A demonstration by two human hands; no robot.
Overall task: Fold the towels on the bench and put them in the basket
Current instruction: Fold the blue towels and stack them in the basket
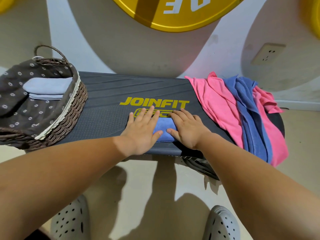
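Grey perforated clogs [69, 220] at bottom of view, standing on pale floor just short of the counter's near edge. Two bare forearms reach forward over that edge.

Left hand [142, 129]: flat, fingers straight and slightly spread, palm down on the left end of a small folded blue towel [164, 129]. Grips nothing.
Right hand [187, 129]: same posture, flat on the towel's right end, fingers straight. Thumbs nearly meet over the cloth.

Folded towel sits at the middle of the dark counter [107, 122], near the front edge, just below the yellow JOINFIT lettering.

Left end of counter: woven brown basket [72, 111] with flowered dark lining and a loop handle. Inside it, pale blue folded towels [46, 87], stacked.

Right end of counter: loose heap of unfolded cloth, pink towel [213, 104] and blue towel [249, 118] overlapping, draped over the end and front edge.

Behind: wall socket [267, 53]; large yellow disc [173, 14] at top.
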